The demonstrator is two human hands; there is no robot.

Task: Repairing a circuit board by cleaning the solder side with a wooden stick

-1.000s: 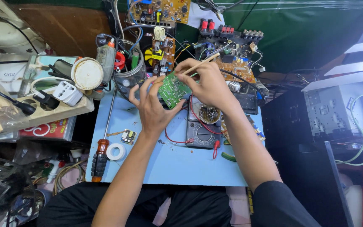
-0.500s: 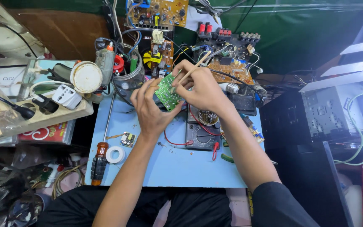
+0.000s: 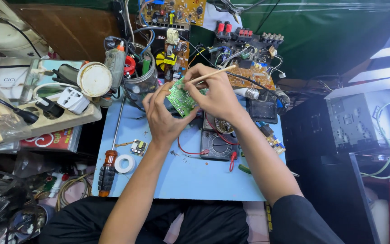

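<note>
My left hand (image 3: 162, 118) grips a small green circuit board (image 3: 180, 98) by its lower edge, tilted up above the blue work surface (image 3: 190, 174). My right hand (image 3: 215, 92) is closed on a thin wooden stick (image 3: 213, 75), whose near end rests against the top of the board. Both hands meet over the middle of the bench, just above a black multimeter (image 3: 220, 143) with red leads.
A long screwdriver (image 3: 109, 162) with a brown and black handle, a roll of white tape (image 3: 124, 163) and a tiny module (image 3: 138, 147) lie at left. Brown circuit boards (image 3: 249, 54) and a glass jar (image 3: 140, 79) crowd the back. A power strip (image 3: 59, 115) sits far left.
The view has shifted slightly. Both hands have stayed together on the board, with the stick's tip moving a little over its top edge.
</note>
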